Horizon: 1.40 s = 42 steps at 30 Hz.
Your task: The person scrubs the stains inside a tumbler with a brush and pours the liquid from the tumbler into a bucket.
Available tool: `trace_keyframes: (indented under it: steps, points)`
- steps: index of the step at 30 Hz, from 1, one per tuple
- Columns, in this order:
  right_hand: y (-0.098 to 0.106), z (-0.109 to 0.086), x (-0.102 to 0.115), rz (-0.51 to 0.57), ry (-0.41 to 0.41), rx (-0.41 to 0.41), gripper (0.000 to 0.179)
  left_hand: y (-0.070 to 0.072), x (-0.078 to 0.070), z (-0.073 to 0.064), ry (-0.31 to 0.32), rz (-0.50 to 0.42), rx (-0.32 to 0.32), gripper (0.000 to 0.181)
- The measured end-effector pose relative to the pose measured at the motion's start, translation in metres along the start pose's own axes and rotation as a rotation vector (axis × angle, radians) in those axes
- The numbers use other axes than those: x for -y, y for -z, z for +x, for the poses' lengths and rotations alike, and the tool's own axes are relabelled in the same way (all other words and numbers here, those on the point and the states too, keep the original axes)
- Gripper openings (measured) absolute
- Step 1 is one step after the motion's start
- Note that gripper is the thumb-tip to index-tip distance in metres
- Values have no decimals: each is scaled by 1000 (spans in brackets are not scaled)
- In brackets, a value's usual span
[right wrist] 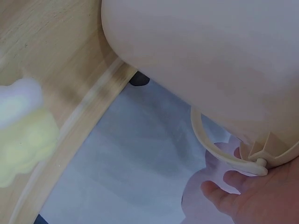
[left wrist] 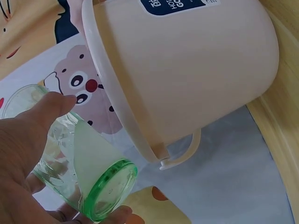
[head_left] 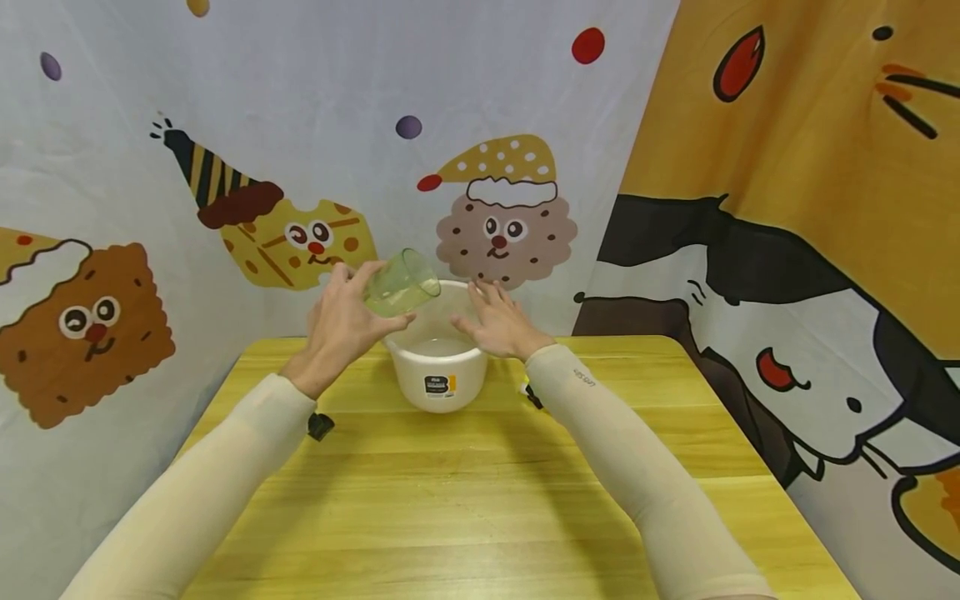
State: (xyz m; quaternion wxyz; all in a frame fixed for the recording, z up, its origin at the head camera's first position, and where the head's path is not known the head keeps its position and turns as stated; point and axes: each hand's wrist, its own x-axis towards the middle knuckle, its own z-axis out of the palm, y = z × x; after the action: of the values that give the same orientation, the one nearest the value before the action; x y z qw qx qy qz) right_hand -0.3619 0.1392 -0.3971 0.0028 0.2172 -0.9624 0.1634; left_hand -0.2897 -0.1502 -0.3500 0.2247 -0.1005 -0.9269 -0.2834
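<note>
My left hand (head_left: 341, 321) grips a green-tinted drinking glass (head_left: 402, 283) around its side. The glass is tilted with its mouth toward the right, above the left part of a white plastic bucket (head_left: 440, 379). Clear liquid seems to lie inside it. In the left wrist view the thick green base of the glass (left wrist: 110, 189) faces the camera, and the thumb crosses its wall. At the bucket's right rim is my right hand (head_left: 501, 325), fingers extended and spread. In the right wrist view its fingers (right wrist: 219, 196) lie beside the bucket's handle joint; firm contact cannot be made out.
The bucket stands near the back edge of a wooden table (head_left: 450, 500). Its handle (right wrist: 210, 144) hangs at the back. A blurred white-and-yellow object (right wrist: 25, 130) shows in the right wrist view. A small black object (head_left: 320, 427) is beside the left wrist. Behind hangs a cartoon-printed cloth (head_left: 315, 100).
</note>
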Motion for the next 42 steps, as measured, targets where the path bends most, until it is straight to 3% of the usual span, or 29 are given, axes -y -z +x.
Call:
trace_keyframes:
  steps: [12, 42]
  points:
    - [1, -2, 2, 18, 0, -6, 97, 4, -1, 5, 19, 36, 52, 93]
    - [0, -1, 3, 13, 0, -26, 92, 10, 3, 11, -17, 96, 65, 90]
